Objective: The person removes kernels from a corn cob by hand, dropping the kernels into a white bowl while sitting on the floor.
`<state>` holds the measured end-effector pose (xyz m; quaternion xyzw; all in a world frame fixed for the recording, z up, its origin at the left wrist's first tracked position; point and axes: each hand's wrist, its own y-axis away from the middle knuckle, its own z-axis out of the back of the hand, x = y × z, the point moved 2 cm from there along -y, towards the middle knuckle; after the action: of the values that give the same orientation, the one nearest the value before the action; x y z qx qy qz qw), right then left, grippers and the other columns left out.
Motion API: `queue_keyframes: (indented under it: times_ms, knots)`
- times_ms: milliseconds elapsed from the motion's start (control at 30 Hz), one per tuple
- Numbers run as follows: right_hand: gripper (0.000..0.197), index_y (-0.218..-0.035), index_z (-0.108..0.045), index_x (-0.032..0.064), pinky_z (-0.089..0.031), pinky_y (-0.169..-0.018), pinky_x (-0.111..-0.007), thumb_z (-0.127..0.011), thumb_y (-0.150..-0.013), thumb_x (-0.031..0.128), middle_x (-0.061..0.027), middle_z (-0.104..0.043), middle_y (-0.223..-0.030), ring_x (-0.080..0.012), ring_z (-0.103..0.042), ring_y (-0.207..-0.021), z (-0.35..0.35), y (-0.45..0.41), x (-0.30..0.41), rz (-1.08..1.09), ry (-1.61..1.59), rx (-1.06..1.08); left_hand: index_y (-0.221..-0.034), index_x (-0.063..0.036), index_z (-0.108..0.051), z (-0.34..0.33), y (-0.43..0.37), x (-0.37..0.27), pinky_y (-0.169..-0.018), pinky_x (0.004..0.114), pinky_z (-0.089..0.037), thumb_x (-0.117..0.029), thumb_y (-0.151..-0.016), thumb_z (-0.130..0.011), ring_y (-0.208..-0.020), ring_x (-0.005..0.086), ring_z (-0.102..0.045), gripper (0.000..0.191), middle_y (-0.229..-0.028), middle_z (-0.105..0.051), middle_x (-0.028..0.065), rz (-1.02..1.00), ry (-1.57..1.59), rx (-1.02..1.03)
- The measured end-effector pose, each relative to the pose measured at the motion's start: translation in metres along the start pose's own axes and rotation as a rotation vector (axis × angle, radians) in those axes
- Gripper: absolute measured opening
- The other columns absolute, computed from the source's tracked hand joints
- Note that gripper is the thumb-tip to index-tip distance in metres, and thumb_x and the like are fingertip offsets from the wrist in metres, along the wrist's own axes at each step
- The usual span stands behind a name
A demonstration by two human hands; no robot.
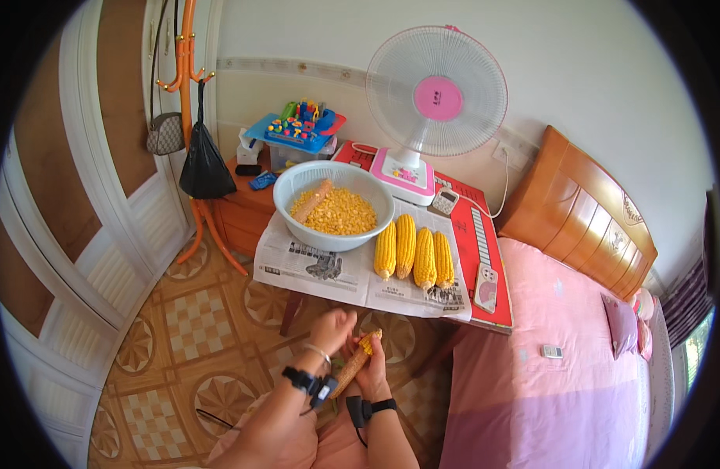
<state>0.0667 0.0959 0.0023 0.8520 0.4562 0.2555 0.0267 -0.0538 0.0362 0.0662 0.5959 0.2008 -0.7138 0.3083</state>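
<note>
My right hand (371,368) grips a corn cob (352,364) above my lap. Most of the cob is stripped, with yellow kernels left at its upper end. Just left of that end, my left hand (334,329) is raised with curled fingers; whether it holds kernels cannot be seen. Beyond both hands, a pale plastic basin (334,241) on the table contains loose corn kernels (351,214). On top of these kernels lies a bare cob (313,201). Several full ears of corn (415,252) lie side by side right of the basin.
Newspaper (336,281) covers part of the red table (480,234). A pink-and-white fan (402,174) stands behind, and a phone (486,287) lies near the right edge. To the right is a bed (547,311); an orange coat stand (187,117) with a black bag (206,167) stands left.
</note>
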Motion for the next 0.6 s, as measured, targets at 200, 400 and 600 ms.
queue_keyframes:
  times_ms: [200, 400, 600]
  knots:
    - [0.027, -0.099, -0.051, 0.0061, -0.048, -0.078, -0.040, -0.050, -0.090, 0.031, -0.0122, -0.059, -0.089, -0.0259, -0.057, -0.091, -0.006, 0.001, 0.000, -0.022, 0.033, -0.027, -0.095, 0.0008, -0.058, -0.046, 0.050, 0.072, -0.066, 0.030, -0.048, -0.035, -0.079, -0.066, -0.072, 0.0199, -0.062, 0.040, -0.078, -0.064, 0.0113, -0.041, 0.105, 0.092]
    - [0.026, -0.097, -0.051, 0.0054, -0.047, -0.080, -0.038, -0.051, -0.090, 0.031, -0.0108, -0.058, -0.084, -0.0258, -0.056, -0.092, -0.013, 0.006, 0.000, 0.013, 0.089, -0.057, -0.094, 0.0033, -0.060, -0.041, 0.043, 0.080, -0.066, 0.029, -0.047, -0.035, -0.076, -0.068, -0.074, 0.0177, -0.061, 0.043, -0.083, -0.065, 0.0122, 0.007, 0.195, 0.259]
    - [0.026, -0.096, -0.052, 0.0054, -0.047, -0.082, -0.039, -0.052, -0.089, 0.031, -0.0103, -0.058, -0.082, -0.0254, -0.056, -0.090, -0.007, 0.004, -0.001, 0.016, 0.107, -0.054, -0.089, 0.0033, -0.063, -0.033, 0.051, 0.050, -0.065, 0.024, -0.044, -0.039, -0.084, -0.058, -0.076, 0.0118, -0.059, 0.042, -0.087, -0.064, 0.0065, 0.194, 0.321, 0.282]
